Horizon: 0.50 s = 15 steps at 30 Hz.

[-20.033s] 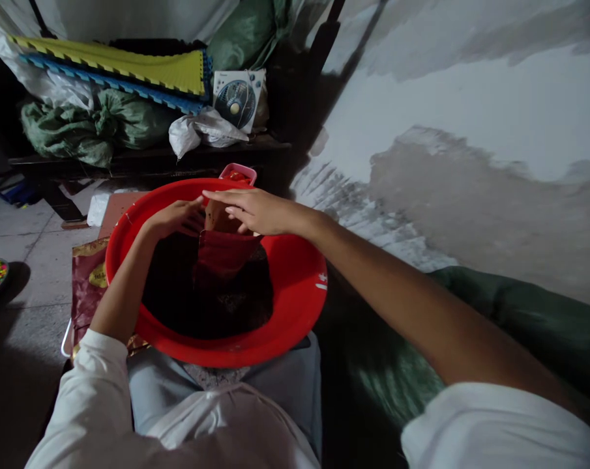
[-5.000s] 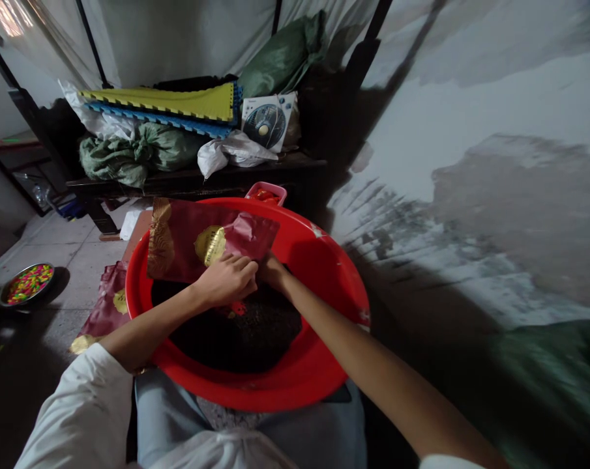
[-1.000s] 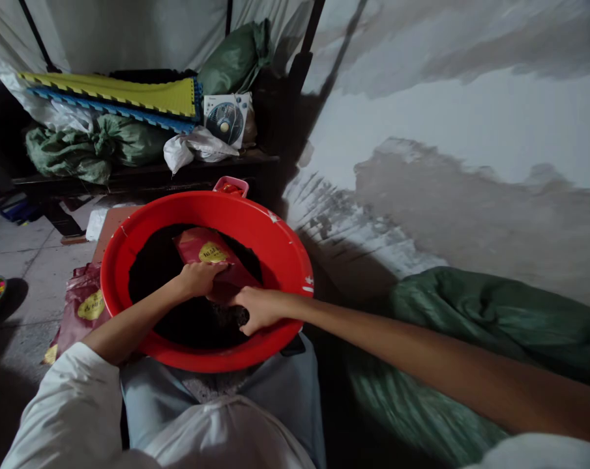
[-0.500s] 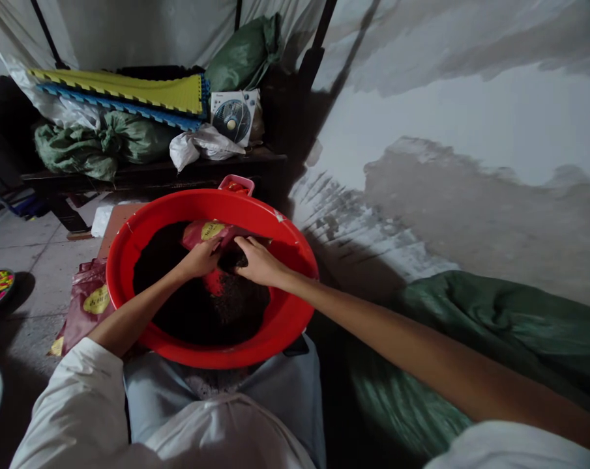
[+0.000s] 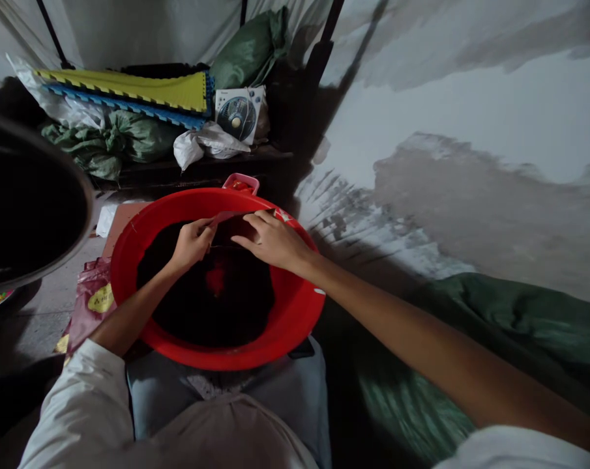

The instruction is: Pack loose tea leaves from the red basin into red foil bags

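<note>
My left hand [image 5: 193,242] is closed on the left edge of a dark red plastic bag [image 5: 226,215], whose mouth gapes towards me. My right hand [image 5: 275,242] lies at the bag's right side, thumb and fingers spread apart, fingertips at its far rim. Both hands are over a big red basin [image 5: 295,293] that rests by my knees. Dark, fine loose material [image 5: 177,306] covers much of its bottom, and a patch of red shows through in the middle. Shadow hides most of the bag's lower part.
A large dark round vessel with a metal rim [image 5: 87,228] hangs at the left, its holder unseen. More dark red bags [image 5: 96,296] lie beside the basin. Behind stand a pink basket [image 5: 242,182] and a box fan [image 5: 238,117]. Green sacks [image 5: 510,326] lie at right.
The bag has tipped from lying over to mouth up, hiding its yellow label. My right hand has risen slightly to its rim. The dark round vessel has swung in from the left; the light has dimmed.
</note>
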Each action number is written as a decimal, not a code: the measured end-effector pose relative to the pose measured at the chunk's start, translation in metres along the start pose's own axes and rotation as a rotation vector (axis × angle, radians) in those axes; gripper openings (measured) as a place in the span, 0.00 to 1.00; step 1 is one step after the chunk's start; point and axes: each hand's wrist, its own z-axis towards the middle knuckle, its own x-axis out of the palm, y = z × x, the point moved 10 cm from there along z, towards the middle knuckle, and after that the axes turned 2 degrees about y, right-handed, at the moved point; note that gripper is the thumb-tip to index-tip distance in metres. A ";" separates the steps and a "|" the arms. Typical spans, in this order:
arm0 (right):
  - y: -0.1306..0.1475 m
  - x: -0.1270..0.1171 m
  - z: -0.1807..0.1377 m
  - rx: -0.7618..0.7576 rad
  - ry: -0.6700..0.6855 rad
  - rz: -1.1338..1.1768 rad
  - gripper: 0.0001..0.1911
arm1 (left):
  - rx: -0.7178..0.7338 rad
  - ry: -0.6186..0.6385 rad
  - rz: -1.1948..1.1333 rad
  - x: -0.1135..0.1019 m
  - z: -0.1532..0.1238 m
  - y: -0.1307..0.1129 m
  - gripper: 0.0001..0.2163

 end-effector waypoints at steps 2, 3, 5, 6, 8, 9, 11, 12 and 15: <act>0.008 -0.003 0.000 -0.096 0.039 -0.032 0.28 | -0.019 -0.015 -0.048 -0.004 -0.001 -0.001 0.19; 0.011 -0.003 -0.001 -0.145 0.060 -0.061 0.28 | -0.033 -0.026 -0.070 -0.006 -0.001 -0.001 0.18; 0.012 -0.006 -0.004 -0.219 0.070 -0.126 0.26 | -0.069 -0.040 -0.105 -0.012 -0.001 0.000 0.17; 0.011 -0.010 -0.005 -0.240 0.054 -0.150 0.25 | -0.086 -0.039 -0.120 -0.014 -0.001 0.001 0.16; 0.008 -0.020 -0.005 -0.254 0.001 -0.169 0.19 | -0.110 -0.022 -0.134 -0.019 -0.003 -0.001 0.15; 0.007 -0.026 -0.005 -0.252 -0.024 -0.166 0.16 | -0.113 -0.011 -0.127 -0.021 -0.004 -0.004 0.14; 0.008 -0.035 -0.003 -0.244 -0.041 -0.136 0.12 | -0.100 0.012 -0.087 -0.025 -0.006 -0.012 0.14; 0.009 -0.038 -0.001 -0.243 -0.033 -0.114 0.11 | -0.090 0.021 -0.061 -0.027 -0.007 -0.015 0.13; 0.021 -0.046 0.007 -0.267 0.002 -0.055 0.10 | -0.068 0.020 -0.021 -0.036 -0.009 -0.023 0.12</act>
